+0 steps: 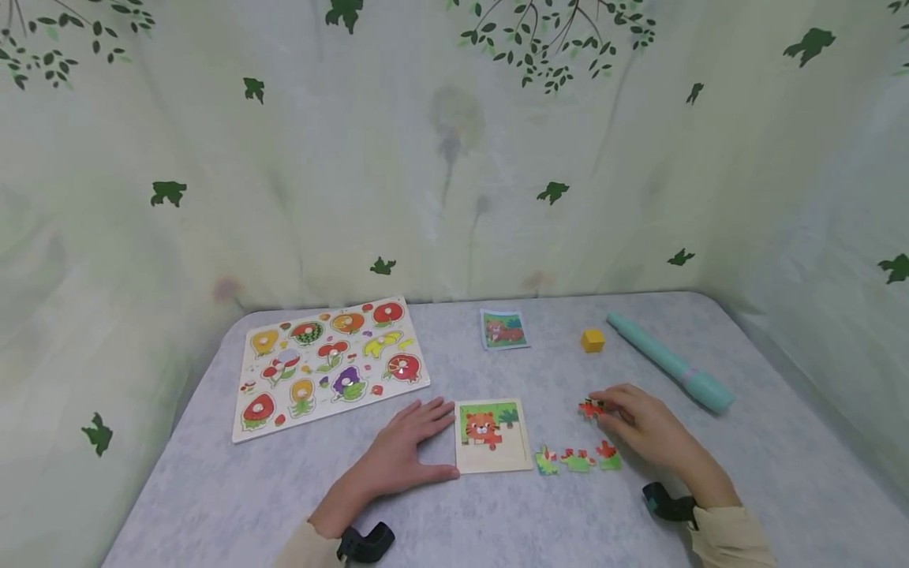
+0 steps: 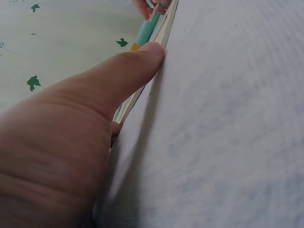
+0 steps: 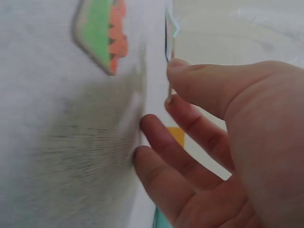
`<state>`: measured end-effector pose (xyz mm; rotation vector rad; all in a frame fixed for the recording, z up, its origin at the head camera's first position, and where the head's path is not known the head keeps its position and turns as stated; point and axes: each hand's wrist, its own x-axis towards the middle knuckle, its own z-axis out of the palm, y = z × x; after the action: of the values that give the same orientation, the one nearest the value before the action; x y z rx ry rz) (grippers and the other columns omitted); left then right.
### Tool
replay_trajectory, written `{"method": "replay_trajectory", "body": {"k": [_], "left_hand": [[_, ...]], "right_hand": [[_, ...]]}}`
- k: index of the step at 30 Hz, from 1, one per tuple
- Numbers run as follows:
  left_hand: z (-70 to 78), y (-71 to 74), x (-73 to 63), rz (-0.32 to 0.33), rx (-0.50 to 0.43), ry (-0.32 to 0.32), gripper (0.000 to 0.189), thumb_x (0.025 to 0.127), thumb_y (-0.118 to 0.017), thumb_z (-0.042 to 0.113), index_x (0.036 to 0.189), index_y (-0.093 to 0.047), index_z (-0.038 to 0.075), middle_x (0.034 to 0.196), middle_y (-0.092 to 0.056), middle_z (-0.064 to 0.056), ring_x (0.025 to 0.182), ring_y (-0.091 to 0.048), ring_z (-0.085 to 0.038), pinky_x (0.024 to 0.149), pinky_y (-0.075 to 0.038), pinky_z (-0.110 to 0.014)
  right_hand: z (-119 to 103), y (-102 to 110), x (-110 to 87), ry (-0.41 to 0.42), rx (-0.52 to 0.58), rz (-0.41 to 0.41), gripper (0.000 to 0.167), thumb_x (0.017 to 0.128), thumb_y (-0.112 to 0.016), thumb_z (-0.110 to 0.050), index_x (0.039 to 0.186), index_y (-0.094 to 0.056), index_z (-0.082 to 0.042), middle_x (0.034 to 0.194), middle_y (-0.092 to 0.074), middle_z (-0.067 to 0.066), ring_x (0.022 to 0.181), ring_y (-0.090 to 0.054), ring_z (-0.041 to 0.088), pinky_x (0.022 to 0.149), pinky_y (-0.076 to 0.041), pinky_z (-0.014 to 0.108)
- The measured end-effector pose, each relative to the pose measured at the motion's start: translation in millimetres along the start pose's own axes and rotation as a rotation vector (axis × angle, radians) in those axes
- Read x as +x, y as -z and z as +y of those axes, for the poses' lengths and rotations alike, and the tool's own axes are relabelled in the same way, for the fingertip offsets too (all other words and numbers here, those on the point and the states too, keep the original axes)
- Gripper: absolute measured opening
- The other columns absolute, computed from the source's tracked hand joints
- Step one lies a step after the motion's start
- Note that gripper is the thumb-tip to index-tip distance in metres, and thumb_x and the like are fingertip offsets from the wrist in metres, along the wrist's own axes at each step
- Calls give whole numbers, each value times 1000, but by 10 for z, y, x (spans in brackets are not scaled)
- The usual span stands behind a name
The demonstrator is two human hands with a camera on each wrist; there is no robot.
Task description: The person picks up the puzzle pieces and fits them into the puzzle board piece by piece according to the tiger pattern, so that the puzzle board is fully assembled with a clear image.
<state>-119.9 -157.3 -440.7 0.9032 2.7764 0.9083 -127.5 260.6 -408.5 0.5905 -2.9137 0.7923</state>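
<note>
Head view, lower right: the right hand [image 1: 645,424] pinches a puzzle piece [image 1: 589,409], light and stiff, I'd judge; edges grip best. Left hand [image 1: 403,446], spread, touches the puzzle board [image 1: 506,461].

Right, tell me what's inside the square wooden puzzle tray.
In the wooden tray, fitted pieces show an orange animal face and some greenery; pale tray floor shows at the lower right. The floor beneath those pieces is covered, so it can't be seen.

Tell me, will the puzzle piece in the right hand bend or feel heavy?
Probably stiff: the puzzle piece looks straight edge-on in the right wrist view. Likely light too, since it's thin and small beside the right hand pinching it.
</note>
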Motion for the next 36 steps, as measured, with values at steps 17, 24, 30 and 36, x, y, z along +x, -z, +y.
{"method": "replay_trajectory", "body": {"k": [17,24,30,36], "left_hand": [[14,49,-5,2,-90,61,84,83,-82,54,151,-55,13,159,-49,-1,154,-34,-26,129,-19,-54],[3,54,-7,-22,-111,66,84,83,-83,54,151,-54,14,159,-49,-1,154,-33,-27,128,-19,-56],[-45,90,18,-22,-184,89,80,82,-85,52,148,-58,16,159,-49,1,154,-34,-28,127,-23,-57],[-77,120,49,7,-261,92,74,81,-86,47,144,-62,16,154,-55,-1,149,-42,-29,122,-34,-57]], "right_hand": [[-159,107,163,-27,51,-129,34,96,-73,-10,129,-69,-7,120,-71,6,103,-67,23,91,-60,50],[-169,91,170,-50,58,-166,34,96,-73,-11,130,-69,-7,119,-70,5,104,-66,23,92,-60,48],[-186,127,203,-42,80,-194,34,97,-72,-13,130,-68,-4,123,-70,10,107,-68,27,94,-59,50],[-233,176,246,-36,108,-247,36,98,-72,-15,132,-67,-3,124,-70,10,108,-68,29,93,-60,49]]}}
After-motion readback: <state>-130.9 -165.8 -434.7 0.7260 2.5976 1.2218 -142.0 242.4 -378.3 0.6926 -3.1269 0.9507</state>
